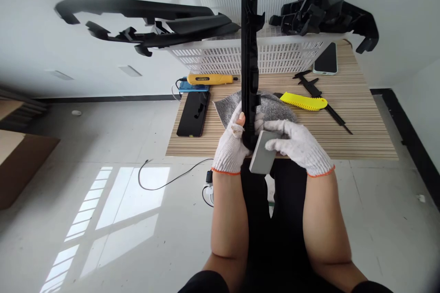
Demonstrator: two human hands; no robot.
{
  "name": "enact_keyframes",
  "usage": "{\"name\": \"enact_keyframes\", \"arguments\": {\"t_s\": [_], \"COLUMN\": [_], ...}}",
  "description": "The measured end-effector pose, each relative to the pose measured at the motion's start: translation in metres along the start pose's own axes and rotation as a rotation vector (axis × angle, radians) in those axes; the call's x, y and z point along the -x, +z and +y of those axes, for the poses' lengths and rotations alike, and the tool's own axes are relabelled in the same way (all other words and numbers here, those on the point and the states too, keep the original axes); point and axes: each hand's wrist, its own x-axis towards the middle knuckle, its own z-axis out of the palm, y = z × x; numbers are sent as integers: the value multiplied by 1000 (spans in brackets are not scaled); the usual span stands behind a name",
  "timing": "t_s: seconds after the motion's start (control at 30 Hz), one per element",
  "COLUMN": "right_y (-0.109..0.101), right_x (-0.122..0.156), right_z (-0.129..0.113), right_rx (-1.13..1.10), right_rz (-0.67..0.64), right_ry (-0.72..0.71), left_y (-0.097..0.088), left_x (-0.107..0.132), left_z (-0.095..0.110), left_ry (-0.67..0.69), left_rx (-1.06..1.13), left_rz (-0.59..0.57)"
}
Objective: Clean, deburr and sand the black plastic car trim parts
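My left hand (232, 144), in a white knit glove with the thumb tip bare, is closed around the lower end of a long black plastic trim piece (249, 50). The piece stands upright in view, its clips facing right. In my gloved right hand (297, 144) is a grey sanding block (264, 153), gripped between thumb and fingers close to the trim's lower end. Whether the block touches the trim I cannot tell. Beneath both hands a grey cloth (275, 109) lies on the table.
A white plastic basket (213, 55) at the back holds several black trim pieces (137, 11), jutting out both sides. On the striped table (364, 132) lie a yellow rotary tool (209, 79), a dark phone (193, 114), another phone (326, 59), a yellow-handled knife (304, 101) and black calipers (323, 100).
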Motion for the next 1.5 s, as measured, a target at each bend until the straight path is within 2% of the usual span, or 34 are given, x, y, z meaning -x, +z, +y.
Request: {"name": "enact_keyframes", "arguments": {"t_s": [0.1,0.13,0.3,0.4,0.43,0.53,0.57,0.67,0.7,0.8,0.83,0.93,0.97,1.03,1.07,1.17,1.2,1.3,1.33,1.43,1.47,1.5], "right_y": [0,-1,-17,-15,-12,-1,2,6,7,7,7,6,5,3,2,0,0,-1,-1,-2,-2,-2], "right_x": [-3,-3,0,3,4,4,3,3,3,2,2,2,2,2,2,3,3,4,4,4,4,4], "right_z": [-1,-1,1,-1,-3,-6,-6,-5,-4,-2,-1,-1,-1,-2,-2,-2,-2,-1,-1,0,0,0], "right_rx": [-41,-38,-104,-92,-72,-63,-77,-89,-90,-90,-89,-65,-55,-37,-31,-26,-36,-48,-36,5,-5,-18], "right_rz": [342,384,130,-25,-41,111,113,-114,-117,111,108,-68,-38,120,147,-93,-110,110,115,-121,-107,-33], "right_ry": [-57,-72,-56,-2,14,-27,-32,47,49,-40,-37,35,25,-46,-61,30,52,6,-2,44,45,30], "left_y": [-1,-2,-4,0,2,3,3,-2,-4,-7,-7,-5,-4,-3,-2,0,0,0,0,0,0,0], "left_x": [1,1,1,1,1,0,0,-2,-2,-4,-4,-3,-2,-1,0,2,2,2,2,1,1,1], "left_z": [1,2,2,1,1,-1,-1,-3,-3,-5,-5,-5,-5,-3,-3,-1,-1,0,0,0,0,0], "left_ry": [2,5,12,-17,-9,40,52,68,79,85,73,60,64,62,51,11,6,-8,-16,-21,-16,-9], "left_rx": [-14,-13,34,57,57,36,30,11,2,-25,-25,-23,-27,-29,-23,11,20,42,44,41,40,39], "left_rz": [16,15,-49,-75,-84,-101,-103,-101,-92,-58,-59,-63,-53,-32,-32,-52,-53,-39,-38,-47,-50,-48]}}
